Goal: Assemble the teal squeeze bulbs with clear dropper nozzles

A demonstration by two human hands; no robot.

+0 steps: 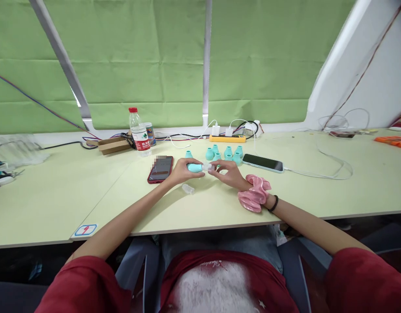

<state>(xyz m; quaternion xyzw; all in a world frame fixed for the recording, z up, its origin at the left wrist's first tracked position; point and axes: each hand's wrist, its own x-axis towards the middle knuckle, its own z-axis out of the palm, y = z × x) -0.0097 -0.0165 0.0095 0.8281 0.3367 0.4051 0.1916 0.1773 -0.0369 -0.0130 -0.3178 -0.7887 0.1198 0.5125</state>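
Observation:
My left hand is wrapped round a small teal bulb-shaped device, held level just above the pale green table. My right hand pinches a clear tip at the device's right end. A pink scrunchie and a dark band sit on my right wrist. A small clear cap lies on the table just below my left hand. Several teal bulbs stand behind my hands.
A red phone lies left of my hands and a light phone on a white cable to the right. At the back stand a water bottle, a can, a cardboard box and a yellow power strip.

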